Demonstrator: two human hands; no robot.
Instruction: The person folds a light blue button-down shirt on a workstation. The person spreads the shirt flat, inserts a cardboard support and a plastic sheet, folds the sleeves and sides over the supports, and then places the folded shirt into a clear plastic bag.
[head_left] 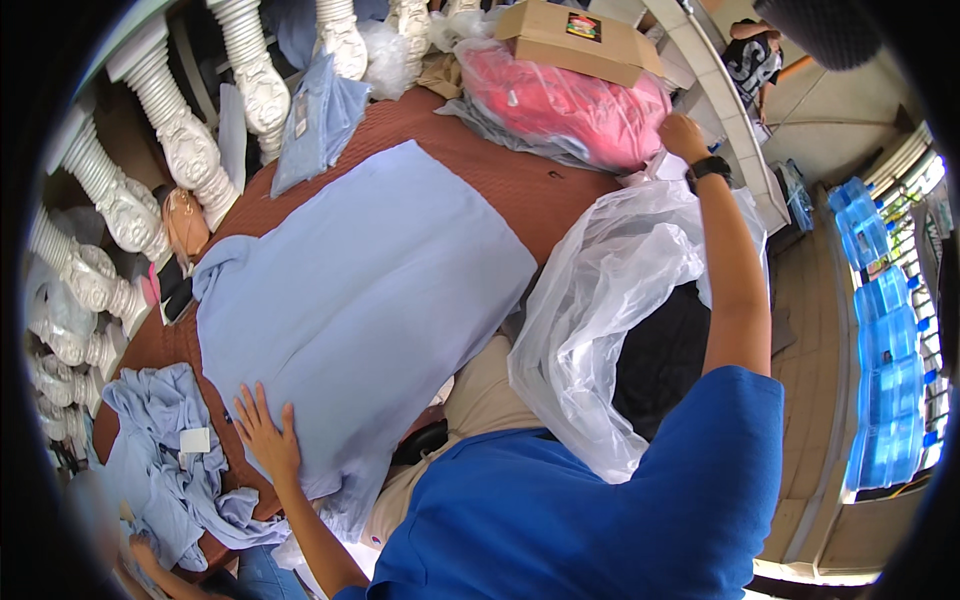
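Note:
A light blue garment (350,270) lies spread out over a brown covered surface. My left hand (265,435) rests flat on its near left edge, fingers spread. My right hand (685,138), with a black watch on the wrist, reaches far right beside pink clothing in clear plastic (560,100). Its fingers are curled closed; what they hold, if anything, is hidden. Under my right forearm a large crumpled clear plastic bag (600,290) spreads beside a black cloth (665,360).
A rumpled blue garment with a white tag (165,440) lies at the left, near another person's hand (145,553). A folded blue garment in plastic (320,125) leans by white balusters (185,140). A cardboard box (570,40) sits on the pink bundle. Blue water jugs (888,390) stand far right.

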